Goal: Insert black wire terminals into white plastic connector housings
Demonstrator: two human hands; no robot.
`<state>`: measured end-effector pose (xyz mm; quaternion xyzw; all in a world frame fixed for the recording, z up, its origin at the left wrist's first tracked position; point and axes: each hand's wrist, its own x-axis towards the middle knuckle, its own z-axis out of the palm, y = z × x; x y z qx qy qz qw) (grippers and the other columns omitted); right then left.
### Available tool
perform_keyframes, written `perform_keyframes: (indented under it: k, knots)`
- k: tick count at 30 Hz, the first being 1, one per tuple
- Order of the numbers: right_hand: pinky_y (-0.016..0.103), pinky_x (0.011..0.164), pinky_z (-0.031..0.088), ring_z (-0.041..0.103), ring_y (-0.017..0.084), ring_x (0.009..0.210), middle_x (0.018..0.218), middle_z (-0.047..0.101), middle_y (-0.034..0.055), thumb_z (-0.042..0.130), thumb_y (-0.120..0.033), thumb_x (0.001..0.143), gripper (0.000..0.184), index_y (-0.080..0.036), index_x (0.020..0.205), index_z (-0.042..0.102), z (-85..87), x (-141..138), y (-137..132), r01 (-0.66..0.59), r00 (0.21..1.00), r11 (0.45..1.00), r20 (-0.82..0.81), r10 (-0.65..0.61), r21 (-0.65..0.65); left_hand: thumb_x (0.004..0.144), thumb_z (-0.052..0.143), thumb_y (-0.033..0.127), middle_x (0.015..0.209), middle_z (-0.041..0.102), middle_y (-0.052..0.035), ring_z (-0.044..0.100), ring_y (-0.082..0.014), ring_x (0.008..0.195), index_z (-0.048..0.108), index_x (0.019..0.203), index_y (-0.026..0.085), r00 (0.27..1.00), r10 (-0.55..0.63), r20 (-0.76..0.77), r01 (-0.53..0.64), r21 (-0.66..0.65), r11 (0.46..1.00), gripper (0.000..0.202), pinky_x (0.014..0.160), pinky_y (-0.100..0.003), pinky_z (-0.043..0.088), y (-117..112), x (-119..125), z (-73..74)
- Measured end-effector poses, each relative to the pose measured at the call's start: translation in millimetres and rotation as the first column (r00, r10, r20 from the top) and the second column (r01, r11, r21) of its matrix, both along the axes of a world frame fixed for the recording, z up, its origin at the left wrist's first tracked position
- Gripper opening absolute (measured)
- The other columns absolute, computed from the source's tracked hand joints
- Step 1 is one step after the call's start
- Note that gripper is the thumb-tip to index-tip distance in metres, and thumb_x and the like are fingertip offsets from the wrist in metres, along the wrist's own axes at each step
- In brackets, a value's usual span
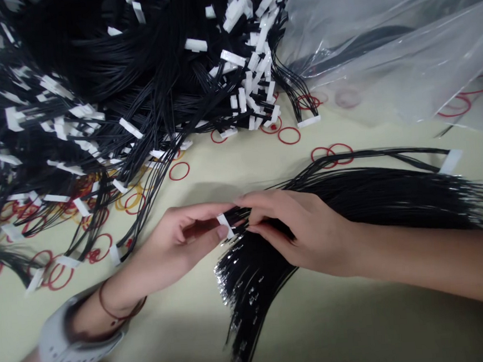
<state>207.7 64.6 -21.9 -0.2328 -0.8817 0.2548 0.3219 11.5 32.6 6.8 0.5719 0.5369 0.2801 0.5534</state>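
Left hand (183,241) is clamped on a white connector (225,226) at the middle of the worktop (174,337); right hand (299,226) bends just beside it over black wires (266,285), exact grip unclear; heap of cables (132,72) lies far left

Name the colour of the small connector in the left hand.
White; the small rectangular plastic connector shows best in the head view.

Pale yellow-green tabletop (240,161), soft dull light, dimmer shading toward the lower right
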Motion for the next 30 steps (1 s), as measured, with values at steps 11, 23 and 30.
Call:
perform_keyframes:
  k: [11,23,30]
  knots:
    - [0.023,0.075,0.046,0.055,0.009,0.082,0.089,0.062,0.0012,0.041,-0.007,0.084,0.029,-0.016,0.111,0.044,-0.5,-2,-1,-0.024,1.000,0.994,-0.003,0.025,0.105,0.078,0.057,0.012,0.097,0.070,0.0023,0.063,-0.0113,0.087,0.065,0.103,0.025,0.999,-0.047,-0.006,0.047,0.008,0.999,0.029,0.076,-0.015,0.051,-4,6,-0.7]
    - [0.030,0.071,0.042,0.047,0.015,0.078,0.086,0.056,0.0061,0.038,-0.012,0.086,0.019,-0.014,0.089,0.057,14.1,1,-4,0.026,0.983,0.969,0.171,-0.070,0.245,0.080,0.055,0.016,0.099,0.068,-0.0032,0.061,-0.0159,0.088,0.061,0.107,0.018,1.000,-0.016,-0.017,0.017,0.068,0.998,0.028,0.075,-0.024,0.050,0,8,-2.2]
    - [0.029,0.072,0.042,0.044,0.017,0.079,0.084,0.052,0.0075,0.053,0.001,0.057,0.028,-0.012,0.082,0.055,23.5,3,-9,-0.347,0.859,0.926,0.448,0.249,0.151,0.078,0.056,0.015,0.094,0.069,-0.0013,0.062,-0.0134,0.081,0.063,0.102,0.019,0.993,0.079,-0.089,-0.071,0.091,0.993,0.025,0.072,-0.021,0.050,0,1,4.8]
